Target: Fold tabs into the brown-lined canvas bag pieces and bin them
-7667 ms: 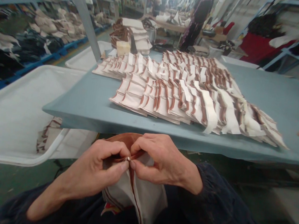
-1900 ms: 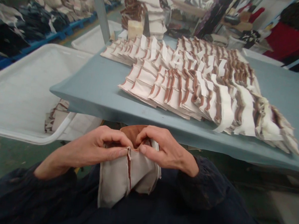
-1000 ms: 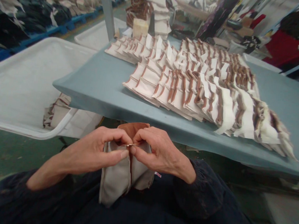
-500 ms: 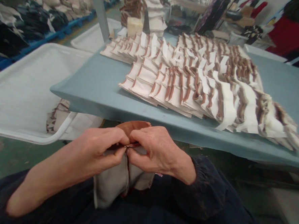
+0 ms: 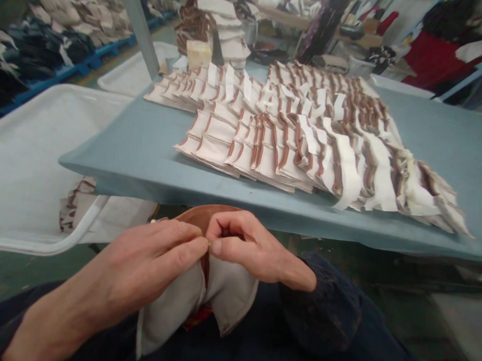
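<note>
Both hands pinch the top of a cream fabric pouch [image 5: 228,291] with brown trim, held in my lap below the table edge. My left hand [image 5: 146,262] grips its left side, thumb and fingers closed on the cloth. My right hand [image 5: 247,249] pinches the brown seam where the two halves meet, fingertips touching the left thumb. The pouch hangs down over dark trousers. Whether a small part sits between the fingertips is hidden.
A blue-grey table [image 5: 144,153] carries overlapping rows of several cream and brown fabric pieces [image 5: 293,134]. A stack of pieces [image 5: 217,26] stands at the back. A white bin [image 5: 26,156] is at left, beside a grey post [image 5: 138,24]. A person in dark clothes [image 5: 324,22] stands beyond.
The pouch has been turned and shifted in my hands; the pinch stays at the top seam. My left forearm has come forward, and the view has swung a little to the right.
</note>
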